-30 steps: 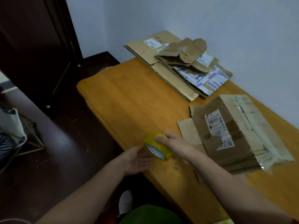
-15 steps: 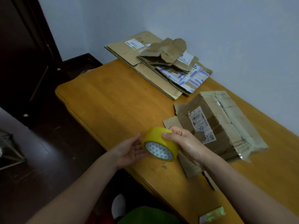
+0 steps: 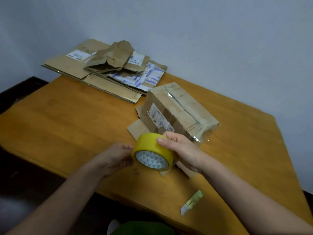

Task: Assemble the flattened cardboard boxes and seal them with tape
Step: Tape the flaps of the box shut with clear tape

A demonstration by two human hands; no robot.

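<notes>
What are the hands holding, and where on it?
The right hand grips the tape roll across its outer band, thumb on top. The left hand touches its left edge; grip unclear.

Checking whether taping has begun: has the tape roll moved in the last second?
Yes: the tape roll has shifted right, toward the taped box, now overlapping it.

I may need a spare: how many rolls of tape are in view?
1. The yellow roll of tape is held between the left hand and right hand above the table's near edge. Another could lie hidden under the cardboard pile.
</notes>
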